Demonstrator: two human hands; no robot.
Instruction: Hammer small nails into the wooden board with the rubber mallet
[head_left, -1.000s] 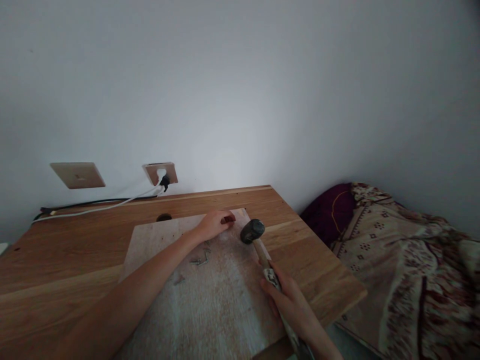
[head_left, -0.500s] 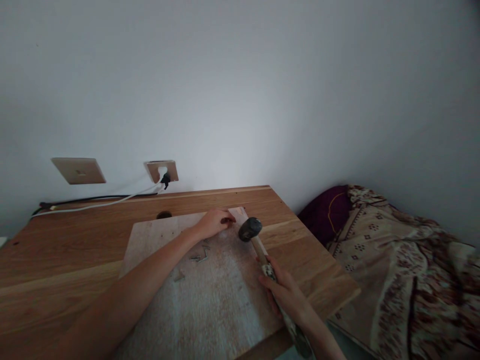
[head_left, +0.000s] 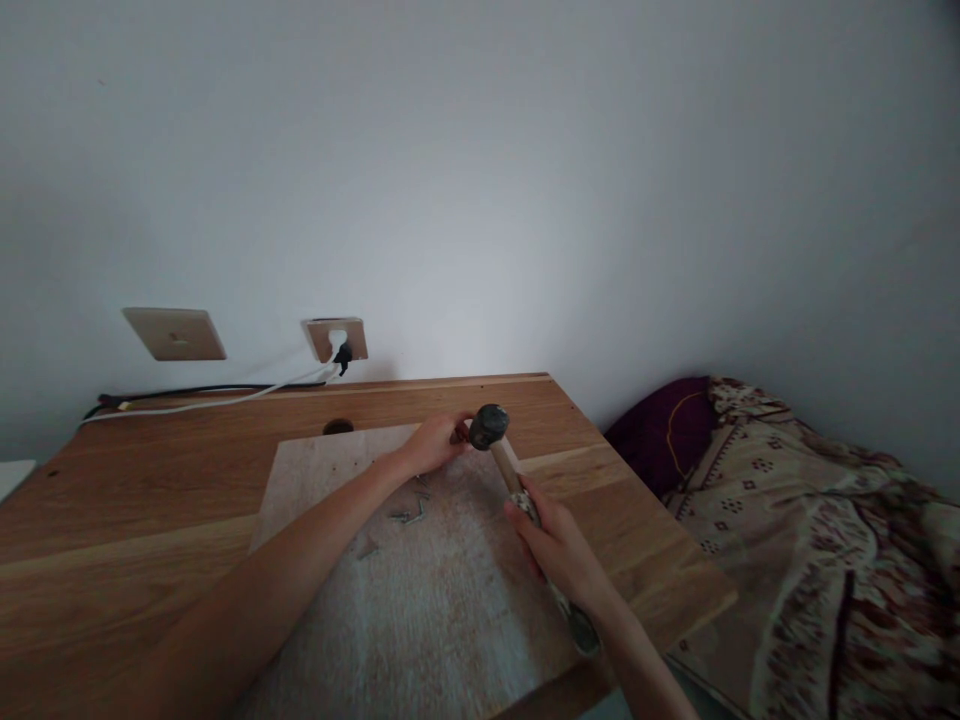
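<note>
My right hand is wrapped round the handle of a hammer with a black, rounded head and a worn wooden handle. The hammer's head is raised close beside the fingertips of my left hand. Those left fingers are pinched together at the far right corner of a pale wooden board; what is between them is hidden. Several loose nails lie on the board below my left wrist. A few small dark spots run along the board's far edge.
The board lies on a wooden table pushed against a white wall. A round hole is cut in the tabletop. White and black cables run to a wall socket. To the right lies patterned bedding with a purple cushion.
The hammer has come up and leftward, so its head is now right by my left fingertips. My left hand keeps its pinch at the board's corner. The whole view has shifted slightly.
</note>
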